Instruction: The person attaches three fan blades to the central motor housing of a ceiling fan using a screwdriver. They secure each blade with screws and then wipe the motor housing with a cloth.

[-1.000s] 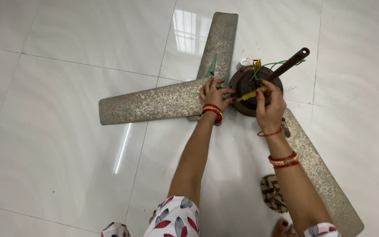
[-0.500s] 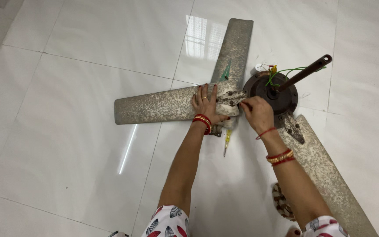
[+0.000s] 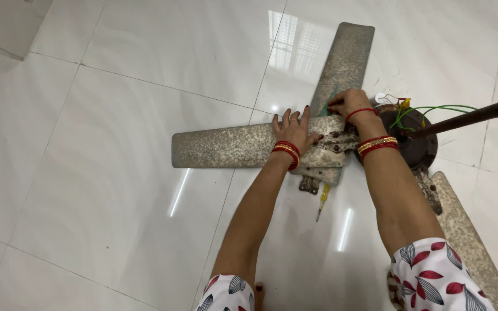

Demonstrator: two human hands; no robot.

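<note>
The left hand [image 3: 293, 130] lies flat on a fan blade [image 3: 243, 145], with its fingers spread out and pressing down. It is not closed around anything. The right hand [image 3: 348, 102] is curled, with its fingertips down on a green thing [image 3: 328, 104] where two blades meet. I cannot tell if it is pinching that thing or just touching it.

The blade under the left hand is long, gray and speckled. It lies flat on the white tile floor [image 3: 116, 115] and points off to the left. A second blade [image 3: 344, 60] points away, up past the right hand. A third blade [image 3: 471, 242] runs down to the right, beside the right arm.

All three blades meet at the round brown motor [image 3: 419, 147], just right of the right wrist. A dark rod [image 3: 468, 118] sticks out of it to the right, with green and yellow wires [image 3: 427, 109] near its base.

A yellow screwdriver [image 3: 322, 201] lies on the floor between the two arms, just below the blade.
</note>
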